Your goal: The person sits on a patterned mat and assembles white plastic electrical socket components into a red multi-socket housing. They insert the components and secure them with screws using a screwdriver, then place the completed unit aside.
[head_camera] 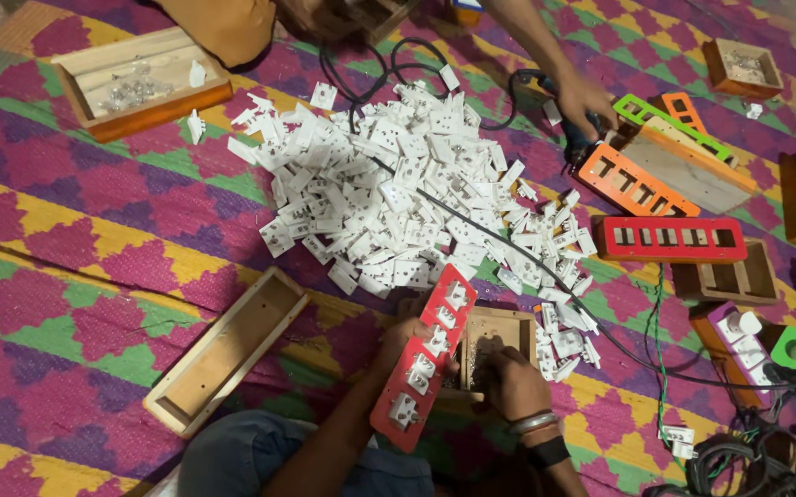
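My left hand (396, 342) holds a long red plate (424, 357) fitted with several white sockets, tilted on edge over my lap. My right hand (512, 382), with bangles at the wrist, rests with its fingers closed on a small wooden box of tiny screws (497, 331) just right of the plate. What those fingers pinch is too small to tell. A large heap of white plastic sockets (407, 184) lies on the patterned mat directly beyond both hands.
An open wooden box (225, 352) lies at left, a wooden tray of small parts (140, 83) at top left. Another person's hand (584, 101) holds a tool by an orange slotted plate (635, 182). A red slotted plate (672, 239), green plates and cables lie right.
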